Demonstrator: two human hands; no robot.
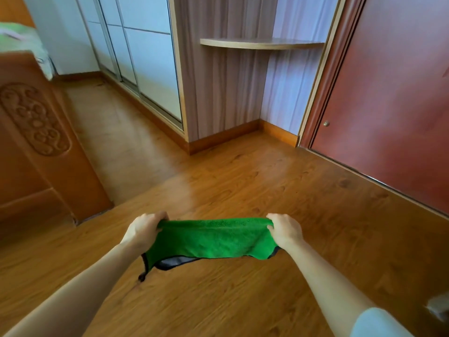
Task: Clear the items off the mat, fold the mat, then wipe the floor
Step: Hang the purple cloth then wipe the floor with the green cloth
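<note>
A green cloth (211,239) with a grey underside and dark edging is stretched between both hands above the wooden floor (267,186). My left hand (143,229) grips its left end, fingers curled over the top edge. My right hand (285,229) grips the right end the same way. The cloth sags in the middle and a dark corner loop hangs down at its lower left. No mat is in view.
A carved wooden bed footboard (41,142) stands at the left. Sliding wardrobe doors (143,64) and a corner shelf (262,43) lie ahead. A reddish door (388,105) fills the right. A pale object (439,307) shows at the right edge.
</note>
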